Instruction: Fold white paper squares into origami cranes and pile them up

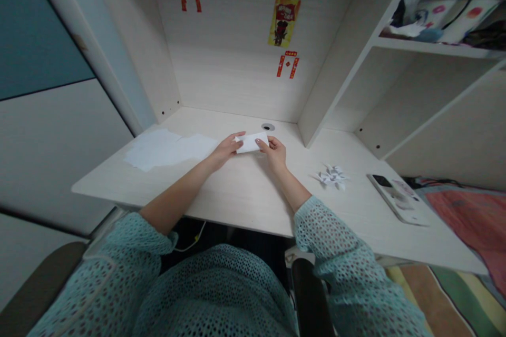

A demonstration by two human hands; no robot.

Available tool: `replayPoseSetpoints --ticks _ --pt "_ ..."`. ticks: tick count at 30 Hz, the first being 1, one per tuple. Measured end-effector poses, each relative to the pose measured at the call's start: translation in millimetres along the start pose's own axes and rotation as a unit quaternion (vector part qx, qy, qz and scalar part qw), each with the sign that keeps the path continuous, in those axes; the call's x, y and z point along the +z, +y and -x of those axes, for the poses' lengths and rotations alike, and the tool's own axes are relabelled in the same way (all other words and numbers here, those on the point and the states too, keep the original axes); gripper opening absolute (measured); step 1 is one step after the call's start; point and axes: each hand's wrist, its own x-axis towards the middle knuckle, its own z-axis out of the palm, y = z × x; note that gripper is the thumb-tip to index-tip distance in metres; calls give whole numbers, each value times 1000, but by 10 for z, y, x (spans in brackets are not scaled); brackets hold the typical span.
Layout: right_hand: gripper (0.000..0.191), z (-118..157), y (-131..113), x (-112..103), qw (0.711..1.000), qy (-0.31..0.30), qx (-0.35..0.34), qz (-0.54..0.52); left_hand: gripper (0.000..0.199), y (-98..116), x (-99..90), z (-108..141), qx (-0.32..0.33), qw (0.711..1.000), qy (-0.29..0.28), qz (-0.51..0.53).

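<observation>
The left hand (227, 150) and right hand (275, 154) pinch the paper (249, 143) at both ends, apparently mid-fold, and creasing would call for aligned edges.

Head cam, fwd/down, desk (241, 195) nr ctr.

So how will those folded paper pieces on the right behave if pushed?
The folded paper pieces look small and thin, so they'd probably slide easily. Their spiky shapes could crumple. Bunched together, they may snag one another.
</observation>
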Motion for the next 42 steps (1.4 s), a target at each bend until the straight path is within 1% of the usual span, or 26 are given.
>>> replayPoseSetpoints --ticks 1,3,6,10,14,16,17,19,22,24,27,30,32,37,42 --pt "43 -2 3 -1 1000 5 -5 1 75 -10 26 10 16 1000 -6 -24" --pt "42 -5 3 -2 1000 11 -11 -4 83 -37 73 22 36 998 9 -57" --pt "42 -1 -7 5 1000 20 -11 -8 74 -76 108 20 44 996 34 -63" --pt "42 16 -15 20 1000 28 -8 -9 63 -85 98 12 49 994 45 -84" --pt "51 13 2 10 999 31 -18 -29 55 -55 88 15 34 992 50 -112" --pt "57 6 8 0 999 29 -26 -26 47 -38 80 12 22 991 55 -122" --pt "58 5 9 -3 999 21 -28 -19 45 -31 72 8 19 990 61 -129" --pt "59 12 3 2 999 -19 -28 -1 45 -28 49 -1 26 986 79 -142" --pt "52 40 -16 27 995 -93 -22 14 43 -53 11 -14 71 978 88 -174" --pt "48 51 -25 35 994 -108 -19 16 41 -76 -6 -14 96 971 81 -202" --pt "47 34 -20 15 995 -97 -18 24 39 -81 -8 5 108 965 73 -229" --pt "47 4 1 -16 994 -91 -33 43 35 -56 18 44 142 944 62 -290" --pt "47 0 9 -19 993 -87 -48 64 35 -46 45 69 152 937 67 -307" --pt "48 31 -13 14 991 -39 -97 84 46 -66 100 84 130 956 83 -250" --pt "39 29 -16 12 988 -11 -119 97 42 -80 101 61 147 952 115 -243"
